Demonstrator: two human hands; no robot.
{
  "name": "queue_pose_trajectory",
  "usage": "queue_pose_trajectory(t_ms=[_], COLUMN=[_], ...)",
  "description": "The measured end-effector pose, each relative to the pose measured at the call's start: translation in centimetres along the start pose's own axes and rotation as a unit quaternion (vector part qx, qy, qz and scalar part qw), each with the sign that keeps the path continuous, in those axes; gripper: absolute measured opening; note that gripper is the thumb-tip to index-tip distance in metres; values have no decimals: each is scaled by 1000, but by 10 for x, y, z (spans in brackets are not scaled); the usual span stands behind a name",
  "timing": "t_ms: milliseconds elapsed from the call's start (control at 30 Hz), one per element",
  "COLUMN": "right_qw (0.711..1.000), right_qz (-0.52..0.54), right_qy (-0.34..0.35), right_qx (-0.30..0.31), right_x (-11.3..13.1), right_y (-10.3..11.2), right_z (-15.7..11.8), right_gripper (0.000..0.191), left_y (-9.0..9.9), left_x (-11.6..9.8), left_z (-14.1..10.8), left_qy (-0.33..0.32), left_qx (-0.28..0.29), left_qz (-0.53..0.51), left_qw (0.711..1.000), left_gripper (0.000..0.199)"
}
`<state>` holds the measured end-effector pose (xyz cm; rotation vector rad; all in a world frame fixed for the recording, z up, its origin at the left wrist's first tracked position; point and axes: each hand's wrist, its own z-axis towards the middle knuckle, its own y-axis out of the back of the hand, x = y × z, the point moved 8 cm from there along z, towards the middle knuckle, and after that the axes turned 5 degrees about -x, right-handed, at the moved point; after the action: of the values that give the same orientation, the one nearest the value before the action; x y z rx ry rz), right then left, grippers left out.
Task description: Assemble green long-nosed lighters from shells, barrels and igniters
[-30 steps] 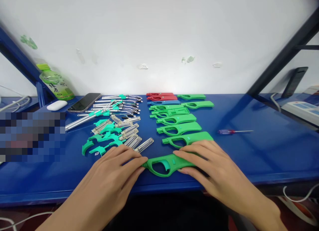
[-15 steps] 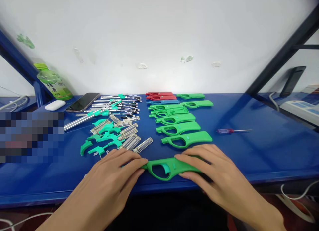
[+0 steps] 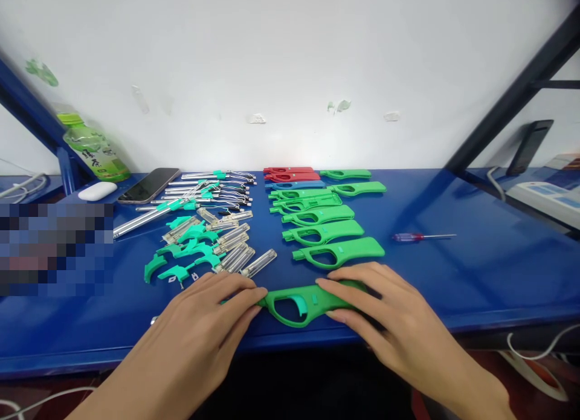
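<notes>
Two hands on one green casing (image 3: 294, 311), near edge of blue table (image 3: 453, 281): narrow end pinched by closed fingers of left hand (image 3: 206, 314), wide end gripped between thumb and fingers of right hand (image 3: 392, 305). Teal insert (image 3: 300, 304) framed in casing's loop. Beyond casing to left, clear tubes (image 3: 259, 263) and teal pieces (image 3: 174, 272) scattered; straight beyond, green shells (image 3: 339, 252) lined up; beyond to right, screwdriver (image 3: 410, 237) laid flat. Farther beyond casing, metal rods (image 3: 145, 220) bunched left, blue shell (image 3: 294, 184) and red shells (image 3: 294, 176) placed by wall (image 3: 290, 63).
</notes>
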<state>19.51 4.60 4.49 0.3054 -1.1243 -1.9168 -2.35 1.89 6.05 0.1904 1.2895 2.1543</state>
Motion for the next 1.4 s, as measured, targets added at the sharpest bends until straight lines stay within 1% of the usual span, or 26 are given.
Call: queue_pose_trajectory(t_ms=[100, 233, 300, 500, 567, 800, 967, 1200, 1400], right_qw=[1000, 998, 998, 1000, 1000, 1000, 999, 999, 999], right_qz=[-5, -20, -24, -18, -14, 7, 10, -3, -14], right_qy=[13, 10, 5, -8, -9, -18, -21, -13, -6], right_qx=[-22, -53, -50, -12, -9, -21, -33, -36, -38], right_x=[3, 6, 6, 2, 1, -1, -2, -1, 3], right_y=[2, 4, 3, -1, -2, 0, 1, 1, 2], right_z=[-2, -4, -5, -7, -7, -7, -6, -10, -8], right_gripper=[36, 37, 38, 41, 42, 40, 39, 40, 38], left_y=[-1, -4, -5, -12, -12, -5, -4, -12, -9], left_x=[0, 0, 1, 5, 5, 2, -1, -6, -10], left_z=[-1, -2, -3, -7, -8, -5, -2, -3, 1], left_qy=[5, 14, 20, 39, 34, 7, 2, -12, -23], left_qx=[5, 20, 23, 51, 53, 32, 18, 33, 33], left_qz=[-17, -39, -42, -39, -34, 7, 8, 8, 14], left_qw=[1000, 999, 999, 997, 997, 999, 1000, 999, 999], left_gripper=[24, 22, 21, 19, 20, 24, 22, 16, 20])
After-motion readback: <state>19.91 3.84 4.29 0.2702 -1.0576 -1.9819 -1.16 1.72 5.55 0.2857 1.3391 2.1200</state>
